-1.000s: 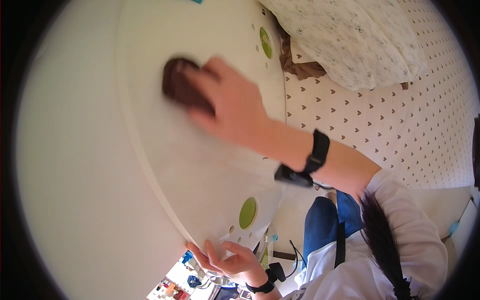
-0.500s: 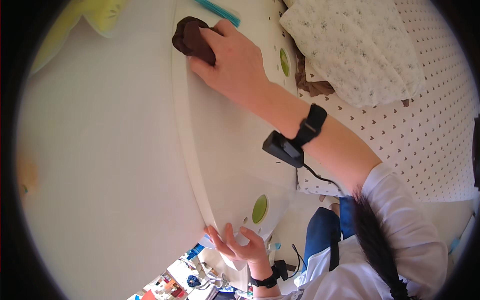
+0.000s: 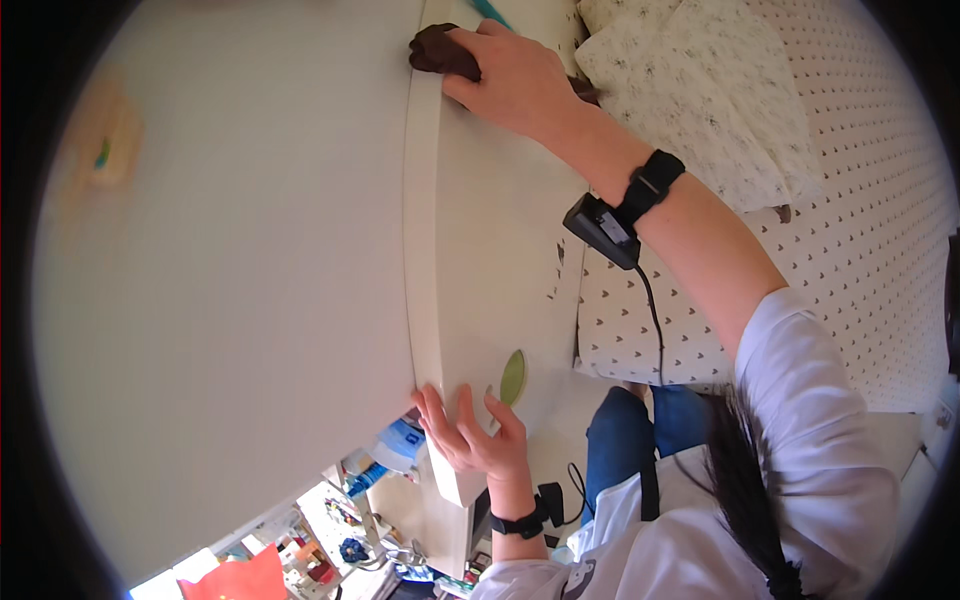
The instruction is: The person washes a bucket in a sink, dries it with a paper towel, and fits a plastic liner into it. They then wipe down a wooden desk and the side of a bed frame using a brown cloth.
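Observation:
My right hand (image 3: 520, 80) is closed around a bunched dark brown cloth (image 3: 440, 52), which it presses against the pale rim of a large white cabinet (image 3: 424, 270). The fingertips lie partly behind the folds. Lower down, my left hand (image 3: 470, 435) rests on the cabinet's near corner, fingers apart and curved over the rim, holding nothing loose. A green oval inset (image 3: 513, 377) sits in the cabinet's side just above that hand. Beyond the cloth, the end of a thin blue-green strip (image 3: 490, 12) shows next to my right hand.
To the right lies a bed with a heart-patterned sheet (image 3: 860, 270) and a floral bedcover (image 3: 690, 100). A black cable (image 3: 655, 310) hangs from the device on my right wrist. Below the cabinet are a blue-and-white cap (image 3: 402, 440), a red sheet (image 3: 235, 577) and cluttered small items.
The view has shifted, so the cabinet rim appears farther right. My right hand, still gripping the cloth, is closer to the blue-green strip. My left hand stays on the corner.

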Demonstrator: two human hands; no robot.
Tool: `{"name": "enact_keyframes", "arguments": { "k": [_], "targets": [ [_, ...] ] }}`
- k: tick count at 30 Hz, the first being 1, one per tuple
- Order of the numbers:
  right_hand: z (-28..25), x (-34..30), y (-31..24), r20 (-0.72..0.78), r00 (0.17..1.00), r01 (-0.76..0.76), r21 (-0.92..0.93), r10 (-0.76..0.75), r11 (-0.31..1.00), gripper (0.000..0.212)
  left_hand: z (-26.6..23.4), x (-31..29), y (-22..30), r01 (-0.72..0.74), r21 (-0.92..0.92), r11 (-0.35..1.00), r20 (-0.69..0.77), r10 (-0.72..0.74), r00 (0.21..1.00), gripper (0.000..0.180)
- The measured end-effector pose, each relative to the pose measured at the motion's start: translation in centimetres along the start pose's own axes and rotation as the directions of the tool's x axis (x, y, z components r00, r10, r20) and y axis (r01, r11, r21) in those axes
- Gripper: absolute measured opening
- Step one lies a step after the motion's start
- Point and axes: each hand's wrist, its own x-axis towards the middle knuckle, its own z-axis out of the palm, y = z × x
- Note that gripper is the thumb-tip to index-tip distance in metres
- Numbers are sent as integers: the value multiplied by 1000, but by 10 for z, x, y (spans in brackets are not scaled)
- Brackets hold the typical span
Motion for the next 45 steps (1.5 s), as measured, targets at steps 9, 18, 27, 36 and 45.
{"name": "enact_keyframes", "arguments": {
  "k": [9, 18, 27, 36, 45],
  "targets": [
    [10, -152, -77, 205, 953, 203, 114, -223, 972, 58, -10, -3, -11, 10, -94, 996, -14, -11, 1000, 24],
    [-1, -150, -85, 127, 986, 109, -25, -105, 994, 52, -17, -5, -13, -1, -243, 970, 17, 5, 1000, 38],
    [3, -210, -122, 208, 969, 136, 11, -135, 991, 50, -24, -9, -22, -22, -436, 900, -80, -15, 997, 46],
    [3, -231, -132, 177, 962, 199, 67, -208, 978, 44, -17, -18, -26, -46, -391, 919, -75, 18, 997, 50],
    [8, -219, -130, 50, 994, 95, 46, -97, 994, 40, -25, -17, -25, -35, -378, 925, -56, 15, 998, 46]
  ]
}}
